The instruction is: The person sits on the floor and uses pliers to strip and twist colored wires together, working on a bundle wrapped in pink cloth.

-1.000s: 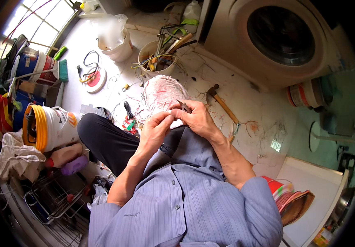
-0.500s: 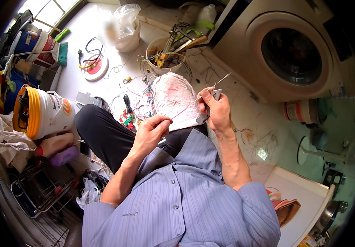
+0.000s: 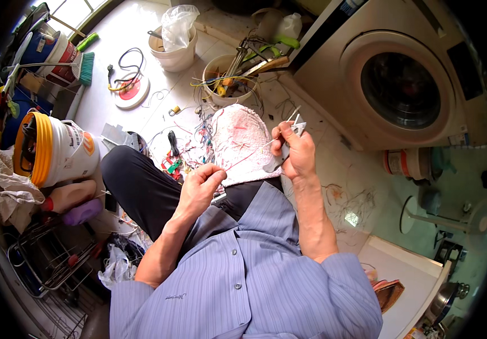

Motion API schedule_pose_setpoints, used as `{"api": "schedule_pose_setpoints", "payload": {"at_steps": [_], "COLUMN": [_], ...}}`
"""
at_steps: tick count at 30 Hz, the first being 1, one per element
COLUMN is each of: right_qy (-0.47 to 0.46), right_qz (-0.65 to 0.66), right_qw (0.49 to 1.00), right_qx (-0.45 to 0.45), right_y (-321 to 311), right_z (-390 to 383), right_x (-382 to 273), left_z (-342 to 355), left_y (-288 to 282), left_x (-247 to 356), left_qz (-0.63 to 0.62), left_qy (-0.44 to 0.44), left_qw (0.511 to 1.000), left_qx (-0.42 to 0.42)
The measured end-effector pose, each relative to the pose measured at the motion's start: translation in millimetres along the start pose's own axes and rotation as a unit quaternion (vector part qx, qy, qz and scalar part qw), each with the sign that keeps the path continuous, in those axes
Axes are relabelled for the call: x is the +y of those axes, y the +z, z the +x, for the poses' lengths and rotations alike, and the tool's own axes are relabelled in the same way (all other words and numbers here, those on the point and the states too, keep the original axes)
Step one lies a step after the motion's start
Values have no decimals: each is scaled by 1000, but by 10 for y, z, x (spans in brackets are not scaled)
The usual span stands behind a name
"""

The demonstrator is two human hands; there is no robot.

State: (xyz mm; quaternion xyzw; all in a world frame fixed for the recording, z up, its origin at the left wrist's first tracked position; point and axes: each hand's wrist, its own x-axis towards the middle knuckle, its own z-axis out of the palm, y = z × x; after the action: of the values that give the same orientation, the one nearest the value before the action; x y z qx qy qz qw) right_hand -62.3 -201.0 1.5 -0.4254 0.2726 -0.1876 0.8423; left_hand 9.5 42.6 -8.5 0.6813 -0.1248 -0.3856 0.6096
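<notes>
My left hand (image 3: 202, 185) is closed in a pinch on one end of a thin red wire (image 3: 243, 159). The wire runs up to the right toward my right hand (image 3: 297, 151). That hand is closed around a grey metal hand tool (image 3: 275, 163), its kind partly hidden by my fingers; a pale, thin strip sticks out above the thumb. Beneath the wire, a pale pink towel (image 3: 242, 129) covers my right knee, with several short red wire scraps on it. Loose wires and small coloured parts (image 3: 173, 164) lie on the floor beside the towel.
Beyond the towel stands a tub of tools and wires (image 3: 227, 93); a white bucket with a plastic bag (image 3: 176, 56) is behind it. A washing machine (image 3: 334, 73) fills the far right. At left are a yellow-rimmed bucket (image 3: 74, 152) and a wire rack (image 3: 54, 254).
My left hand has moved slightly left, away from the right hand. The red wire, curved before, now runs straighter between them. The right hand stays near the towel's right edge, still holding the tool.
</notes>
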Motion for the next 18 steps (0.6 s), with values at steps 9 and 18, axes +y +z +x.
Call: {"api": "schedule_pose_setpoints", "payload": {"at_steps": [9, 18], "right_qy": [-216, -302], "right_qz": [-477, -589], "right_qw": [825, 705], "right_qx": [213, -256], "right_y": [-310, 325], "right_z": [34, -230], "right_x": [-501, -139], "left_z": [115, 167], "left_y": [-76, -7], "left_x": [61, 333], "left_qz": [119, 196], "left_qy": [99, 156], "left_qw": [986, 968], "left_qx": [66, 9]}}
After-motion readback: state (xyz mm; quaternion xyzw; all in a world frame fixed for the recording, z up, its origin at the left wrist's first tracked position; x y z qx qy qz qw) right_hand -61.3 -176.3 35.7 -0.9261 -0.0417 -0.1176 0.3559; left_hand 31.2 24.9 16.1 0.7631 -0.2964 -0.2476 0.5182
